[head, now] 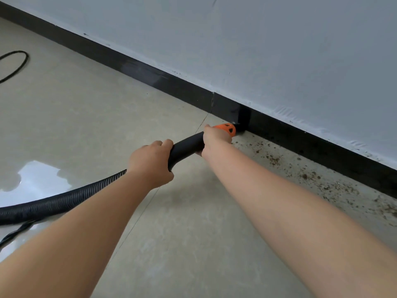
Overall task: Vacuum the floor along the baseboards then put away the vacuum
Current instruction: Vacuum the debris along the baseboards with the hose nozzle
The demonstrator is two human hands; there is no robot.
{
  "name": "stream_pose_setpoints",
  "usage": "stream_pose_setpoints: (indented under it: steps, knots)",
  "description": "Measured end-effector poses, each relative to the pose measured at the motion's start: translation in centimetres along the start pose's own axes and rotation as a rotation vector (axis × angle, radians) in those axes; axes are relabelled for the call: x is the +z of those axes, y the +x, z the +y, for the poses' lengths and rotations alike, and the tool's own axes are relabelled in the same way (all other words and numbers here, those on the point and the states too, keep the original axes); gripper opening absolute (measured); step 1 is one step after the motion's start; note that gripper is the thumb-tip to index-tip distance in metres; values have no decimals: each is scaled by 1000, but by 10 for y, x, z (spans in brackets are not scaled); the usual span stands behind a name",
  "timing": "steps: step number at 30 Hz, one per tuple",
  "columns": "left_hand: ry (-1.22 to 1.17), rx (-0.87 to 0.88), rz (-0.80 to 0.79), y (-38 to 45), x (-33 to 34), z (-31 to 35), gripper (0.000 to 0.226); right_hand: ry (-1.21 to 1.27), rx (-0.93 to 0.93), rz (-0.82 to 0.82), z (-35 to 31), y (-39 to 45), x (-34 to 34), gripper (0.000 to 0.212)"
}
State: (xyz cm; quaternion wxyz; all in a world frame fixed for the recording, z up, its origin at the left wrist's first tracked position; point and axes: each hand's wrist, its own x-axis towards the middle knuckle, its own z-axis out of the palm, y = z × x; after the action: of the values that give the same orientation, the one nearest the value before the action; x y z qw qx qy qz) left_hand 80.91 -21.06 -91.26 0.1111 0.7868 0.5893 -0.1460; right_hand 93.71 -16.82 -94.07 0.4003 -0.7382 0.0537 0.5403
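Observation:
A black vacuum handle tube (186, 146) ends in an orange collar (228, 128) and a dark nozzle (240, 125) that sits at the foot of the black baseboard (163, 81). My right hand (214, 138) grips the tube just behind the orange collar. My left hand (151, 163) grips the tube's rear end, where the ribbed black hose (64, 200) begins and runs off to the left edge. Brown crumbs and dust (305, 171) lie on the beige tile floor along the baseboard, to the right of the nozzle.
A pale blue-grey wall (279, 50) rises above the baseboard. A black power cord (17, 63) loops on the floor at the far left, and another cord piece (15, 233) lies under the hose. A bright window reflection (38, 177) shines on the tiles.

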Motion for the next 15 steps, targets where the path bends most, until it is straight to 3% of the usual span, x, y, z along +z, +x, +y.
stream_pose_setpoints:
  steps: [7,15]
  knots:
    - [-38,-11,70,-14,6,-1,35,13,-47,-26,7,-3,-3,65]
    - [-82,-134,158,-35,8,-46,33,28,-20,-183,29,-36,33,67]
